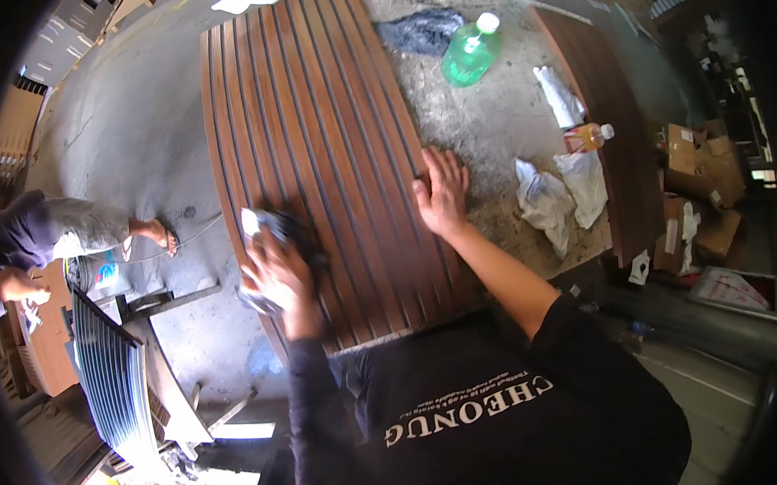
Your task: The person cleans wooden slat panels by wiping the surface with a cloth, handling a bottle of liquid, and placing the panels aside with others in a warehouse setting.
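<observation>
A brown slatted wood panel (331, 158) with dark grooves lies lengthwise in front of me on a worktable. Over its near left edge, my left hand (278, 279) presses down on a bunched dark rag (298, 232) with a whitish patch showing at its far side. The fingers curl over the rag and partly hide it. My right hand (443, 191) rests at the panel's right edge, fingers stretched out and holding nothing.
Right of the panel, the worn table (496, 123) bears a dark cloth (420, 32), a green bottle (472, 52), a small amber bottle (587, 137), white crumpled rags (544, 201) and another brown board (602, 117). A person's leg (98, 227) and stacked dark ribbed panels (114, 371) are at left.
</observation>
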Available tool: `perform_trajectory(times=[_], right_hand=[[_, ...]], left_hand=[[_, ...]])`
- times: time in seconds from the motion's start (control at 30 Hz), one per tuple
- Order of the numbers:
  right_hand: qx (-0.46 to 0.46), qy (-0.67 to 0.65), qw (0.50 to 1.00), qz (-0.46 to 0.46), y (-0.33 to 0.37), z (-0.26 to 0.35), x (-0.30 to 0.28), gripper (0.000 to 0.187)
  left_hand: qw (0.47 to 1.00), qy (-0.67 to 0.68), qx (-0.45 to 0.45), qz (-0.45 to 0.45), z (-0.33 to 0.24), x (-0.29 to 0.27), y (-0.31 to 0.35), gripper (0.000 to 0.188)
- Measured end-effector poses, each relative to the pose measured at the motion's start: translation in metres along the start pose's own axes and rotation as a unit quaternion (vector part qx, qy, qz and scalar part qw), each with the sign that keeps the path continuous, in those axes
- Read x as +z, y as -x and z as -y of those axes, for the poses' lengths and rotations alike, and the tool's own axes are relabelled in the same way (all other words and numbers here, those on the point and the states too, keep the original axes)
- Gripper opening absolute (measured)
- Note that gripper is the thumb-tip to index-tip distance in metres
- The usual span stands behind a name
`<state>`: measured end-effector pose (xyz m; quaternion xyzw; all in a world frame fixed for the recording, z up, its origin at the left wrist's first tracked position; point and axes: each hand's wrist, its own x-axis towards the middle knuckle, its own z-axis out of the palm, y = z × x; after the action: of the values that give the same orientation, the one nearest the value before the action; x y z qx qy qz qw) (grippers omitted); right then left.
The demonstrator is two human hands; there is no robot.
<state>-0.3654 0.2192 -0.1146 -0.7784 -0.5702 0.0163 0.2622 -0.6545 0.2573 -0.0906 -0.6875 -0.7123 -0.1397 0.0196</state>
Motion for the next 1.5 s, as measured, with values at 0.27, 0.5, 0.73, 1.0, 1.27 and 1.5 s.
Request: perform_trajectory(times=[0.27, 0.5, 0.73, 1.0, 1.27, 1.5], right_hand=[[0.033, -0.013, 0.999, 0.036, -0.004, 0.001, -0.006, 0.060], [-0.055, -0.054, 0.993, 0.085, 0.008, -0.025, -0.021, 0.065], [-0.040, -0.330, 0.932, 0.143, 0.074, -0.091, -0.113, 0.048], [0.021, -0.067, 0.996, 0.051, 0.093, -0.194, -0.175, 0.060], [0.264, -0.573, 0.772, 0.073, 0.057, -0.208, -0.227, 0.035], [0.206, -0.762, 0.591, 0.165, 0.048, -0.178, -0.186, 0.036]], left_hand=[[0.940, 0.021, 0.330, 0.089, -0.039, -0.034, 0.109, 0.071], [0.999, 0.003, 0.032, -0.001, -0.066, -0.004, 0.068, 0.056], [0.967, 0.126, 0.192, 0.113, -0.167, -0.049, 0.114, 0.050], [0.925, 0.142, 0.349, -0.058, -0.337, -0.085, 0.031, 0.066], [0.772, 0.518, 0.208, 0.303, -0.358, -0.064, 0.089, 0.072], [0.596, 0.680, -0.067, 0.422, -0.307, -0.009, 0.122, 0.035]])
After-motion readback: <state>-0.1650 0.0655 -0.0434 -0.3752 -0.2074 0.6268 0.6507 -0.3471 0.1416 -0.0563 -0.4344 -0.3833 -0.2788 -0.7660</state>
